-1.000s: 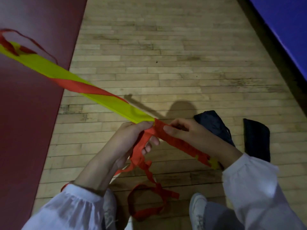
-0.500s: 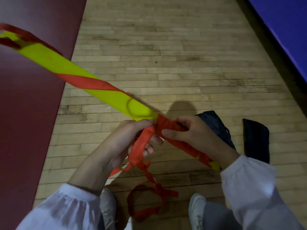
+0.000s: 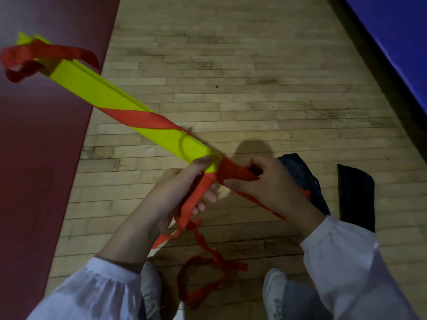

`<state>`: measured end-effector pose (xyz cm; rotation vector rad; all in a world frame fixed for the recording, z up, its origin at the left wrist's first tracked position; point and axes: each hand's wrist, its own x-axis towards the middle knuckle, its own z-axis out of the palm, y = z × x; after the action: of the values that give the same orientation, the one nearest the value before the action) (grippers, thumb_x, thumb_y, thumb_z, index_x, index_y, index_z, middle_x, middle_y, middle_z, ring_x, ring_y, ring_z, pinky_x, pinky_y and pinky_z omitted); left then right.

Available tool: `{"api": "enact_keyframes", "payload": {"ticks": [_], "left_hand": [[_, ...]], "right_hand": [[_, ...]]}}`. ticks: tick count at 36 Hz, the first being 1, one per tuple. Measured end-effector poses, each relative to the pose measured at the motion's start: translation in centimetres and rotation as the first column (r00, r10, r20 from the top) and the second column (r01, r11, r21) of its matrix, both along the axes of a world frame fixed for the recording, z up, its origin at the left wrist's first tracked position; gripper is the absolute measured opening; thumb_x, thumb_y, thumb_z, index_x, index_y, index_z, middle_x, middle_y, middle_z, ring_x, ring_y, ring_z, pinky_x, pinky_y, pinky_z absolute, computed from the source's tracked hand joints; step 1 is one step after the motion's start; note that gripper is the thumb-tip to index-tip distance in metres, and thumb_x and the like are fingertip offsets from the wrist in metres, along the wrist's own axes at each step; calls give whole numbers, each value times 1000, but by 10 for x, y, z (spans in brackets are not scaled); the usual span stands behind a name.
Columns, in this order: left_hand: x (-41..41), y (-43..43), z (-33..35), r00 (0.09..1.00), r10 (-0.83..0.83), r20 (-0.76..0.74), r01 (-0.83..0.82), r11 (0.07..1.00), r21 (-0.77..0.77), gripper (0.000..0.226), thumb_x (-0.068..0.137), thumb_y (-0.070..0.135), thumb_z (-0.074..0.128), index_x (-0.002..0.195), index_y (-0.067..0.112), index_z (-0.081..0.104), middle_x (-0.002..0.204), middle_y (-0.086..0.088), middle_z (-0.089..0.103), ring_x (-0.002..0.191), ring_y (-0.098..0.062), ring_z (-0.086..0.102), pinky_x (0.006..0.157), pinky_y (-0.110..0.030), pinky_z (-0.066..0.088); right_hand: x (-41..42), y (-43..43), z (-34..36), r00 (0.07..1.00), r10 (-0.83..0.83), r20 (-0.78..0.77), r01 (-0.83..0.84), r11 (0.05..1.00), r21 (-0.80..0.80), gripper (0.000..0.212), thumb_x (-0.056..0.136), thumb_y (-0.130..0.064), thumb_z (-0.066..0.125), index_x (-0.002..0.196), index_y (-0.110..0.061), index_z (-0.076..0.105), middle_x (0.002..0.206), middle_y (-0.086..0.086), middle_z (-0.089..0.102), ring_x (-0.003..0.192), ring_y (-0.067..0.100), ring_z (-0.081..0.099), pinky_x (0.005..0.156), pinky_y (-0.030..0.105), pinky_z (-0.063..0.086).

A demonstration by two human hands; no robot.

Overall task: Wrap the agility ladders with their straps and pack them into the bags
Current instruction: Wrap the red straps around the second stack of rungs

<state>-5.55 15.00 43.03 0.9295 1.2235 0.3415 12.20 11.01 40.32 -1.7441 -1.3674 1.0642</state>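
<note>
Since a moment ago we have wound another turn of the red strap (image 3: 231, 173) round the folded yellow ladder (image 3: 97, 88). The ladder slants from upper left to centre frame, its far end now raised higher. Wrapping is under way and packing has not begun. Our left hand (image 3: 175, 192) closes round the ladder, thumb on top. Our right hand (image 3: 270, 183) curls tightly on the wound strap. Dark bags (image 3: 355, 197) lie on the floor (image 3: 254, 65) at right.

White long sleeves (image 3: 92, 294) w/ gathered cuffs (image 3: 332, 234), grey trousers (image 3: 300, 301), white lace-up sneakers (image 3: 275, 289)
</note>
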Motion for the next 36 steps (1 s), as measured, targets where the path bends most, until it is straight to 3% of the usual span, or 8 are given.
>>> {"api": "enact_keyframes", "payload": {"ticks": [10,14,16,20,23,26,29,36], "left_hand": [[3,-1,-2,995,42,-85,-39,999,32,65,89,59,50,84,-3,70,62,-15,67,35,-13,47,36,-16,37],[1,0,-2,992,53,-116,-50,998,29,59,88,53,53,83,-2,71,62,-14,68,35,-13,47,35,-17,37],[-1,1,-1,991,66,-113,-64,998,24,52,87,49,55,83,0,71,64,-14,69,37,-12,46,35,-18,37],[-1,0,2,991,30,-127,-24,999,47,47,87,45,56,80,1,71,62,-10,70,37,-12,46,37,-17,37],[-2,0,4,992,-5,-129,12,998,56,52,89,47,54,68,3,72,52,-4,65,38,-11,46,38,-17,37],[-2,0,4,994,-26,-106,32,998,54,51,90,47,53,65,7,71,58,-5,68,42,-11,49,39,-17,39],[-1,0,5,998,-35,-60,37,999,23,48,91,47,53,73,6,70,72,-11,72,44,-14,53,40,-18,42],[-2,-2,8,995,-95,-8,93,991,-97,55,86,60,50,94,9,68,76,-16,72,48,-20,59,45,-23,50]], "right_hand": [[-9,-4,-2,989,22,148,-22,1000,-2,36,67,-41,83,63,-25,51,63,-6,57,58,7,50,62,39,47],[-4,-3,2,992,109,61,-105,991,-78,32,68,-42,83,77,-22,59,78,-8,65,74,2,58,71,30,47],[-4,-4,2,987,158,-39,-163,971,-176,39,71,-56,74,90,-23,62,89,-9,68,84,2,62,77,28,50],[-13,-6,7,952,210,-221,-276,901,-333,67,76,-71,48,105,-12,61,88,3,73,72,15,66,72,35,53],[-14,-6,11,934,205,-293,-308,878,-367,67,79,-67,45,101,-7,65,73,0,67,60,9,57,61,26,45],[-12,-7,15,937,163,-310,-281,878,-388,53,81,-68,42,84,-21,68,68,-3,62,59,8,53,59,23,42],[-9,-7,16,929,160,-332,-288,878,-383,54,81,-67,43,86,-19,68,70,-2,59,57,7,50,58,23,39],[-4,-4,16,935,134,-328,-253,900,-355,63,79,-62,49,94,-5,70,65,-1,56,53,6,47,54,21,36]]}}
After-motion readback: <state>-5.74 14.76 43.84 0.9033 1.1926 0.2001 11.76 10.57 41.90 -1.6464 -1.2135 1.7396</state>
